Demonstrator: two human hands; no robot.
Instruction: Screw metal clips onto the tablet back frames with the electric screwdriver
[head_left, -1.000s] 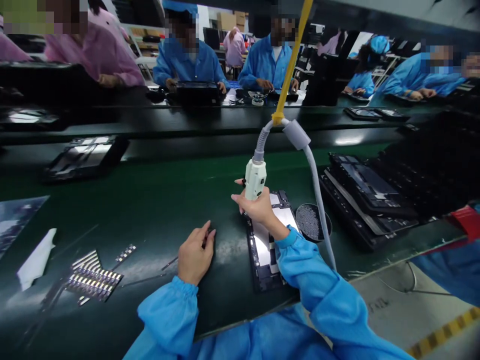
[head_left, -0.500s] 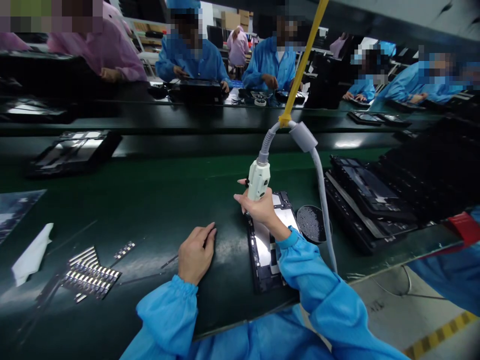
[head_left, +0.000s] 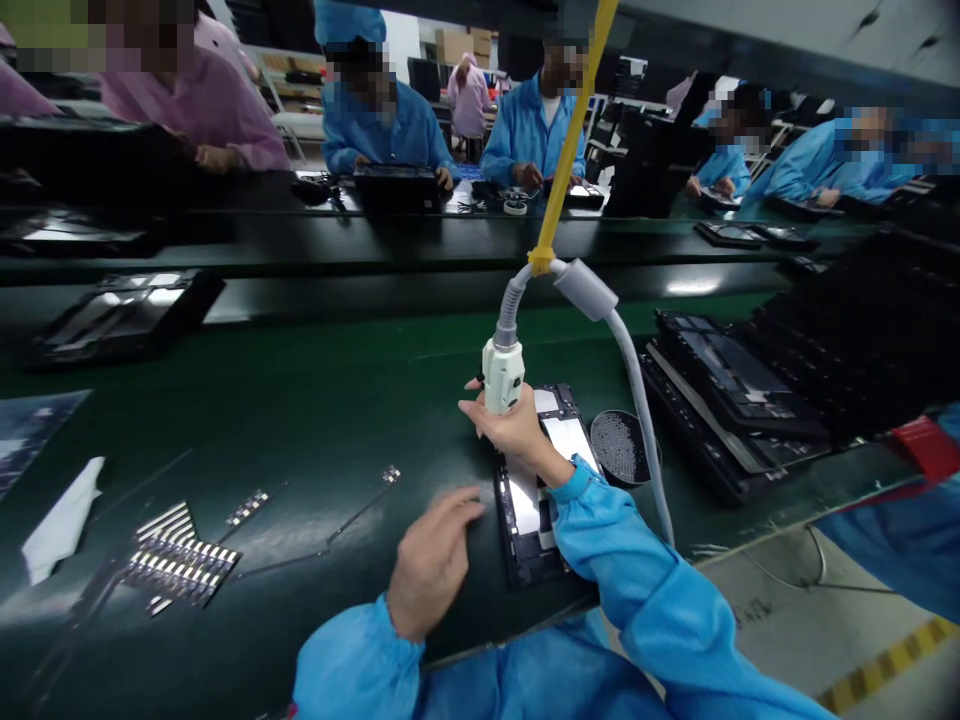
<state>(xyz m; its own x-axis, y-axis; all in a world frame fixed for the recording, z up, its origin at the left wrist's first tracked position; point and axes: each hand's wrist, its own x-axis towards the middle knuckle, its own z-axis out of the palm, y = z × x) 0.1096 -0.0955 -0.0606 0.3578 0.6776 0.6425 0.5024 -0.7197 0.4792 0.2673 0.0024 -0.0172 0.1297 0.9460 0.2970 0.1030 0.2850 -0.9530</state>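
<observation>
My right hand (head_left: 514, 425) is wrapped round a white electric screwdriver (head_left: 502, 376), held upright over the far left part of an opened tablet (head_left: 564, 440). Its tip is hidden behind the hand. Dark frame edges and shiny silver panels show on the tablet, partly covered by my right forearm. My left hand (head_left: 435, 560), blurred by motion, is over the bench just left of the tablet; its fingers point right, stretched out, and nothing shows in them. A round black dish of small screws (head_left: 625, 447) sits right of the tablet. A tiny shiny part (head_left: 391, 474) lies beyond my left hand.
A grey cable (head_left: 634, 370) loops from the screwdriver, hung on a yellow strap (head_left: 577, 140). Stacked tablet housings (head_left: 739, 390) stand at right. Small metallic strips (head_left: 180, 555) and a white paper piece (head_left: 64, 520) lie left. Another device (head_left: 127, 315) rests farther back. Co-workers sit across the bench.
My left hand has moved right and nearer to me, toward the tablet, uncovering the tiny shiny part. My right hand and the screwdriver have shifted slightly left and down in view.
</observation>
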